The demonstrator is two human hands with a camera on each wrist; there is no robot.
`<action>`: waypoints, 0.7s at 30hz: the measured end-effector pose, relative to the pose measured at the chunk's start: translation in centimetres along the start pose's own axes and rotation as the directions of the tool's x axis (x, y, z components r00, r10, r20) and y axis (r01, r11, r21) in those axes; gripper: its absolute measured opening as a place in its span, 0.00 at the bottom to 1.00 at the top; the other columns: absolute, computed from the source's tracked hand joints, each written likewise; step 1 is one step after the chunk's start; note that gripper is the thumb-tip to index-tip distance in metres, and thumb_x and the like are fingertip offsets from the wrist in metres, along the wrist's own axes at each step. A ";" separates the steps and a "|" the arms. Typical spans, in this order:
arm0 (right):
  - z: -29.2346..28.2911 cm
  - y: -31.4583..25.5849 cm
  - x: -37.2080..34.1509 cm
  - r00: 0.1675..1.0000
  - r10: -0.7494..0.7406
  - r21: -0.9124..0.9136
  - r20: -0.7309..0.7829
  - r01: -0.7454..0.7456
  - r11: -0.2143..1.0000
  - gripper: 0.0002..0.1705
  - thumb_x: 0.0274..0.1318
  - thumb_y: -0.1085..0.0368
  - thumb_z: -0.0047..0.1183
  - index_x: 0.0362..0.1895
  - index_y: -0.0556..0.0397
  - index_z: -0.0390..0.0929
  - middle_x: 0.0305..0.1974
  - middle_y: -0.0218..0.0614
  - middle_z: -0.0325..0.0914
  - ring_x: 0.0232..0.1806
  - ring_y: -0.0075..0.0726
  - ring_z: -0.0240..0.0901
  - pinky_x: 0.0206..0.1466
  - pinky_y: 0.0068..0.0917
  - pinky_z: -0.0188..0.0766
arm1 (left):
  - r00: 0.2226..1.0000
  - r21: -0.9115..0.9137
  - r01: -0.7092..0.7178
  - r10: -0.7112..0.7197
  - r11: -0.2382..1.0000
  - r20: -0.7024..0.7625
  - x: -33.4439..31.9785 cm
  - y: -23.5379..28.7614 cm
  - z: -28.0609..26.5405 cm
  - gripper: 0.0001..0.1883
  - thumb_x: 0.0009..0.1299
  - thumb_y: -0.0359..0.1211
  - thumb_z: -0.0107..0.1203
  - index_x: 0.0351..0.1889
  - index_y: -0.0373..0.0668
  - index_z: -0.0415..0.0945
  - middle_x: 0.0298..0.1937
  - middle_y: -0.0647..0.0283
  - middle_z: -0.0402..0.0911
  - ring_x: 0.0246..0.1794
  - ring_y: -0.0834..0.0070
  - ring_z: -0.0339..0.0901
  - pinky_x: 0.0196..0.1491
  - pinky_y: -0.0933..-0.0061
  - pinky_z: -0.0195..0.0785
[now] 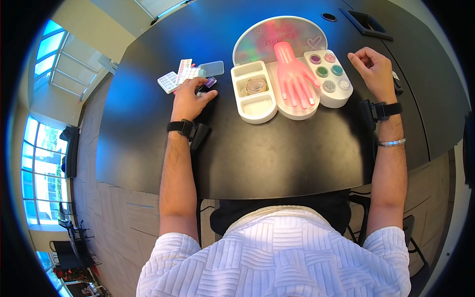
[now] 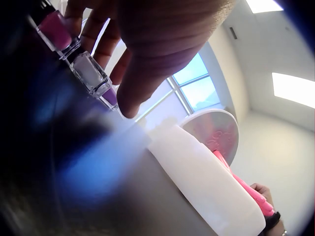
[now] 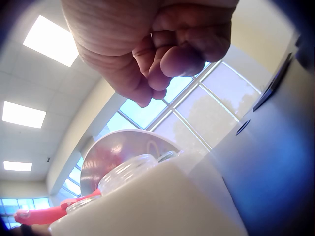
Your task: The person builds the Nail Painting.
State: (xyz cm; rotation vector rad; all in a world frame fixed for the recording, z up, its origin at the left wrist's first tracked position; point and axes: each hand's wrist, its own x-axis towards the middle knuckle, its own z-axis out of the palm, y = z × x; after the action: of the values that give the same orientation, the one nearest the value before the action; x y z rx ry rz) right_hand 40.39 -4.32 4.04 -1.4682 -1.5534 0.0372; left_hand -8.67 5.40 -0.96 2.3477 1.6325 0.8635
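Observation:
My left hand [image 1: 190,99] is over small nail polish bottles at the table's left. In the left wrist view they lie in a row: a pink bottle [image 2: 55,30], a clear bottle [image 2: 88,71] and a purple one [image 2: 109,96]. The thumb and index fingertips are right at the purple end, spread apart. Raised beside the white stand, my right hand [image 1: 373,69] has loosely curled fingers and holds nothing. A pink model hand [image 1: 294,74] lies palm down on the white stand [image 1: 257,117]. Glitter pots, one of them green [image 1: 322,72], sit in its right section.
Beyond my left hand lie a white compartment box [image 1: 168,81], a nail colour sheet [image 1: 185,65] and a clear lid [image 1: 212,68]. A rolled beige band [image 1: 256,86] sits in the stand's left tray. Behind rises a shiny rounded backboard [image 1: 257,42]. A dark object [image 1: 397,84] is beside my right wrist.

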 end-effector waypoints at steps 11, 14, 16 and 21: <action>0.1 0.1 0.1 1.000 -0.002 0.001 0.017 0.002 1.000 0.15 0.67 0.59 0.70 0.33 0.58 0.86 0.23 0.24 0.79 0.26 0.15 0.69 0.31 0.21 0.66 | 0.996 0.028 0.076 -0.077 0.997 0.038 -0.1 0.4 -0.5 0.16 0.69 0.33 0.72 0.53 0.41 0.86 0.47 0.59 0.92 0.48 0.67 0.89 0.54 0.63 0.79; 0.0 0.0 0.0 1.000 0.000 -0.016 0.017 0.000 1.000 0.15 0.67 0.59 0.70 0.33 0.58 0.86 0.23 0.24 0.80 0.26 0.15 0.69 0.31 0.21 0.66 | 0.995 0.037 0.097 -0.098 0.995 0.025 0.0 0.5 -0.5 0.15 0.69 0.33 0.71 0.52 0.41 0.86 0.46 0.60 0.93 0.47 0.69 0.89 0.53 0.64 0.79; 0.0 0.0 0.1 1.000 0.009 -0.022 0.022 -0.009 1.000 0.15 0.67 0.59 0.70 0.33 0.58 0.86 0.23 0.24 0.80 0.27 0.15 0.70 0.31 0.21 0.67 | 0.997 0.026 0.082 -0.081 0.996 -0.006 0.0 0.1 -0.2 0.14 0.69 0.32 0.70 0.51 0.41 0.86 0.46 0.60 0.93 0.47 0.69 0.89 0.52 0.64 0.79; 0.0 -0.2 0.0 1.000 0.009 -0.024 0.020 -0.009 1.000 0.15 0.66 0.59 0.70 0.33 0.59 0.86 0.24 0.25 0.81 0.27 0.15 0.70 0.32 0.21 0.68 | 0.995 -0.019 0.034 -0.035 0.999 -0.096 -0.1 1.2 -0.4 0.13 0.68 0.29 0.67 0.49 0.38 0.85 0.46 0.55 0.91 0.49 0.61 0.90 0.56 0.61 0.81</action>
State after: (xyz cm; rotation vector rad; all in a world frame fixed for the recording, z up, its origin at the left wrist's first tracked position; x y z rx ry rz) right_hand 40.23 -4.33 4.14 -1.4982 -1.5683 0.0387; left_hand -7.92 4.73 -0.19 2.2927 1.6891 0.9944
